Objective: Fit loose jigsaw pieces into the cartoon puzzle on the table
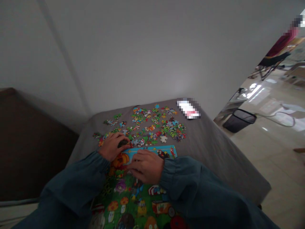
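Observation:
My left hand (113,147) reaches over the near edge of the loose jigsaw pieces (143,130), beside the top left of a jigsaw puzzle (140,198). Its fingers curve forward and its thumb stands apart, with a dark gap between them. My right hand (146,165) is bent low over the upper part of the puzzle, its thumb and forefinger drawn close together at the surface. Whatever lies under those fingertips is hidden. Mushrooms, a pumpkin and a cart are printed on the mostly green puzzle, which has a blue border strip along its top.
A grey cloth (209,156) covers the table, which stands against a white wall (147,54). A phone (188,108) with a bright, blurred screen lies at the back right. On the floor to the right stands a dark mesh bin (238,121). A brown panel (30,149) rises at left.

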Demonstrator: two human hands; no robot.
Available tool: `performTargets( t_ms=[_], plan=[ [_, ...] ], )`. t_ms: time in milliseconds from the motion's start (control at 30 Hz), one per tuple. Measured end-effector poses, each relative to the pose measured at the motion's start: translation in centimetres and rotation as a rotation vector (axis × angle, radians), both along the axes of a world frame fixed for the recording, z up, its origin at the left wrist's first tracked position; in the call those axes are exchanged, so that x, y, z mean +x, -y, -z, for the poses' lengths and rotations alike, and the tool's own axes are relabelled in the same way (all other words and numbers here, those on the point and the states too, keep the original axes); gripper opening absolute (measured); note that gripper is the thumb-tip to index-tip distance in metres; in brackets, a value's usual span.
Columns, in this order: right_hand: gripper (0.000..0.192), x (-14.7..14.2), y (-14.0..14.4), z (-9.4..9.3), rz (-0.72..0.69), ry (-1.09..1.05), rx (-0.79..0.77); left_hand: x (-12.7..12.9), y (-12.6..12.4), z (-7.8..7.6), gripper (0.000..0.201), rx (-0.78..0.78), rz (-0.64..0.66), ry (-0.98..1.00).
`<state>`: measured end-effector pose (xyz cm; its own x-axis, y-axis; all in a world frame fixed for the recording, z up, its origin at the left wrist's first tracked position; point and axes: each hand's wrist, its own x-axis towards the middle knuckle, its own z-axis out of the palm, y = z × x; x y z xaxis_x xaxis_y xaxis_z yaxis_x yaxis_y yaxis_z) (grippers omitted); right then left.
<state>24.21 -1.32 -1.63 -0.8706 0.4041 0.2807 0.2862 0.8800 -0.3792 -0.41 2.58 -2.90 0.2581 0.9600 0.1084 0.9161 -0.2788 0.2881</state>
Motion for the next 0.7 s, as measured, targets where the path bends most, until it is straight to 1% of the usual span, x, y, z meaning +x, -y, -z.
performTargets(
  t_ms=[100, 167, 233, 333, 467, 567, 633, 700],
  plan=[
    [0.018, 1.6, -1.6, -0.3, 0.168, 0.075, 0.001, -0.2, 0.0, -0.2, 0.051, -0.013, -0.014, -0.025],
    [0.02, 3.1, -2.9, -0.7, 0.264, 0.17, -0.029, -0.3, 0.0, -0.3, 0.051, -0.018, -0.024, -0.035],
    [0.026, 4.4, -4.3, -1.1, 0.311, 0.256, -0.087, -0.3, 0.2, -0.3, 0.051, -0.012, -0.033, -0.038],
    [0.022, 5.5, -5.7, -1.3, 0.317, 0.325, -0.158, -0.1, 0.6, -0.1, 0.053, 0.003, -0.047, -0.015],
    [0.016, 5.7, -6.4, -1.0, 0.298, 0.328, -0.191, 0.2, 1.4, 0.4, 0.054, 0.064, -0.066, 0.071],
    [0.015, 5.8, -6.7, -0.8, 0.273, 0.28, -0.208, -0.1, 1.9, 0.6, 0.055, 0.093, -0.078, 0.158],
    [0.014, 6.0, -7.1, -0.7, 0.283, 0.215, -0.191, -0.6, 2.0, 0.5, 0.053, 0.05, -0.104, 0.215],
    [0.016, 6.0, -7.5, -0.6, 0.332, 0.124, -0.147, -1.4, 2.0, 0.2, 0.05, 0.006, -0.133, 0.248]
  ],
)
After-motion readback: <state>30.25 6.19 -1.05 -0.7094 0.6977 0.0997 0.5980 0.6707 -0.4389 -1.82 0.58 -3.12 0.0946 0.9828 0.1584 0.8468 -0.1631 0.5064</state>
